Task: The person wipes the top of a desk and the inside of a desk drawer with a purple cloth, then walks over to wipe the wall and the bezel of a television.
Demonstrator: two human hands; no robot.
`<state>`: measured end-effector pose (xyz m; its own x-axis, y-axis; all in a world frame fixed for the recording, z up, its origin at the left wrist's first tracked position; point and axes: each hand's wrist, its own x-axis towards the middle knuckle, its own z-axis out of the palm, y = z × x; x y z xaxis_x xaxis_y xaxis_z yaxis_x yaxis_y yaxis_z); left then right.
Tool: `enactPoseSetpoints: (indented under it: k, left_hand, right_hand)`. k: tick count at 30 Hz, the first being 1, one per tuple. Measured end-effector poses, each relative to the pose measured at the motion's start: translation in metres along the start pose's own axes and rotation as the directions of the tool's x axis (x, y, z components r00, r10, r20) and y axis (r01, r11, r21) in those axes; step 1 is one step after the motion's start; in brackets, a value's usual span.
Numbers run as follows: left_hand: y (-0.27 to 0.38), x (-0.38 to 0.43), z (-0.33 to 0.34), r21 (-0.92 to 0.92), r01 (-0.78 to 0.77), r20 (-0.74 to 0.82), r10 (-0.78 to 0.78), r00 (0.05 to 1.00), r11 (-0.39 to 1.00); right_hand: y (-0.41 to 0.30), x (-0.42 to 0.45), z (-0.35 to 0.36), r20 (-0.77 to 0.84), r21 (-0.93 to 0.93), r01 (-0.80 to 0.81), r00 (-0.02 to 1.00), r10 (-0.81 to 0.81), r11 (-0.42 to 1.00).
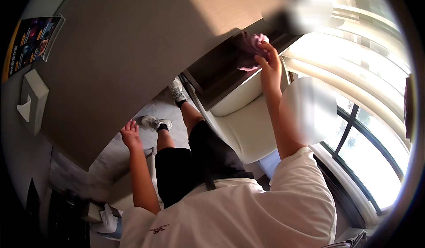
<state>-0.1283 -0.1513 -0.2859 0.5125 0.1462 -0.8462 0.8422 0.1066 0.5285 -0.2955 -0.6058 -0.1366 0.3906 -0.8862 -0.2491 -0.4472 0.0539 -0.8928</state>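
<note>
In my right hand (pixel 270 65) is a crumpled pink cloth (pixel 254 43), pinched between thumb and fingers. The cloth hangs at the dark, drawer-like recess (pixel 212 70) on the table's right side, and part of it lies in shadow against the inner surface. My left hand (pixel 131 136) is at the near edge of the large brown table (pixel 126 42). Its fingers are spread and hold nothing; whether the fingertips touch the edge, I cannot tell.
A cream chair (pixel 249 128) stands right of my legs, close to the recess. On the left are a white tissue box (pixel 40 98) and a display stand (pixel 33 42) bearing writing. Pale curtains (pixel 358 45) and a window (pixel 368 148) line the right. Two blurred patches hide parts of the view.
</note>
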Motion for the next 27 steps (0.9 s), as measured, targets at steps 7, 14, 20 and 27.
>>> enactPoseSetpoints:
  k: [7,14,20,27]
  left_hand:
    - [0.002,-0.059,0.049,0.165,-0.081,0.545,-0.022,0.838,0.983]
    - [0.014,-0.121,0.126,0.366,-0.468,0.808,-0.025,0.589,0.805]
    - [0.095,-0.157,0.173,0.084,-0.899,0.957,0.217,0.194,0.431]
    - [0.170,-0.100,0.224,0.038,-0.995,0.896,0.445,-0.007,-0.092]
  right_hand:
    - [0.037,-0.002,0.023,0.480,-0.677,0.455,0.869,-0.123,0.579]
    - [0.046,0.025,0.046,0.360,-0.813,0.285,0.932,0.054,0.507]
    - [0.073,0.038,0.092,0.310,-0.923,0.295,0.950,0.024,0.245]
    - [0.056,-0.001,0.114,0.560,-0.766,0.464,0.822,0.108,0.445]
